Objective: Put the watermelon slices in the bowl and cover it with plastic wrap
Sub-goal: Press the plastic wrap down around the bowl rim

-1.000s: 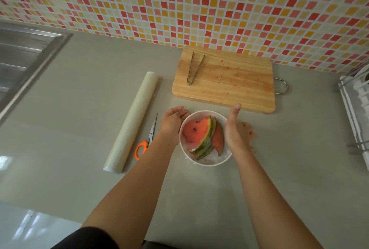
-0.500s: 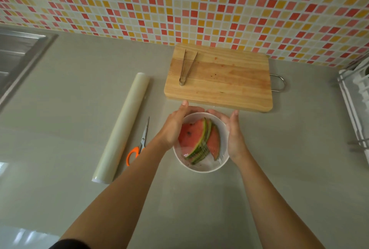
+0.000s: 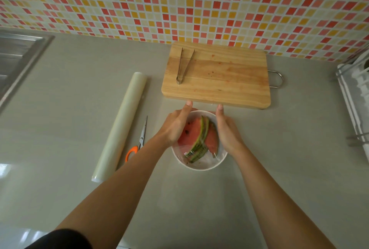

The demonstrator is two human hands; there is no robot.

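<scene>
Bowl [image 3: 199,166] on desk [image 3: 79,109], just in front of board [image 3: 215,77]. Slices [image 3: 199,137] stacked inside, rinds together, under wrap [image 3: 211,157]; film glints over near rim.

Left hand [image 3: 175,127] and right hand [image 3: 227,131] flank bowl, palms inward, fingers straight, flat against sides; gripping nothing, likely pressing film down to cling.

Roll [image 3: 121,127] and scissors [image 3: 137,141] parked left, within reach. Tongs [image 3: 183,67] on board, apparently done with.

Far-rim seal hidden by hands.

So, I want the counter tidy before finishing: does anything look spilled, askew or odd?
Nothing is spilled on the counter. Only reddish juice stains and specks mark the cutting board, where the tongs lie.
</scene>
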